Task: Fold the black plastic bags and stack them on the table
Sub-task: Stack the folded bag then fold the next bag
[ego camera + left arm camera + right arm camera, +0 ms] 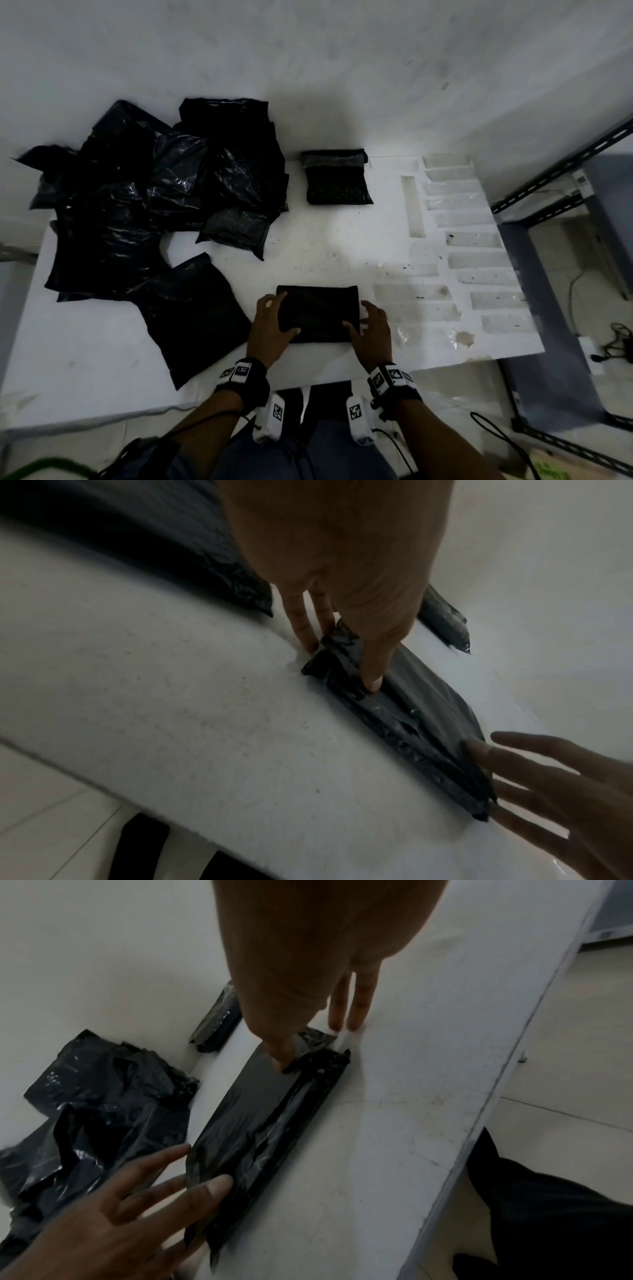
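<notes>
A folded black plastic bag (318, 313) (428, 710) (260, 1123) lies flat near the front edge of the white table (308, 246). My left hand (274, 318) (342, 647) is at the bag's left end: the thumb presses on top and straight fingers touch the table beside the edge. My right hand (366, 322) (308, 1042) does the same at the right end. A stack of folded bags (337, 178) sits at the back centre. A heap of unfolded black bags (154, 192) covers the left side. One flat bag (191, 318) lies closest to me.
Clear plastic strips (479, 240) are stuck in rows on the table's right part. A grey metal shelf frame (548, 192) stands to the right, with cables (620, 339) on the floor. A white wall runs behind the table.
</notes>
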